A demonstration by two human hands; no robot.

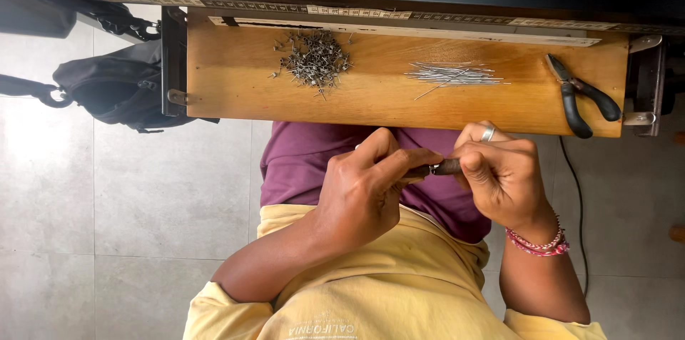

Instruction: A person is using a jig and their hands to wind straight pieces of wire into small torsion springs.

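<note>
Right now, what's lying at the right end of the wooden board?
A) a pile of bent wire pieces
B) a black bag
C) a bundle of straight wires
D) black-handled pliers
D: the black-handled pliers lie at the right end of the wooden board; the pile of bent wire pieces is toward the left, the straight wires near the middle, and the black bag hangs off the board.

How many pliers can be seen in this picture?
1. The pliers lie at the right end of the wooden board, beside the straight pins. No others show.
</note>
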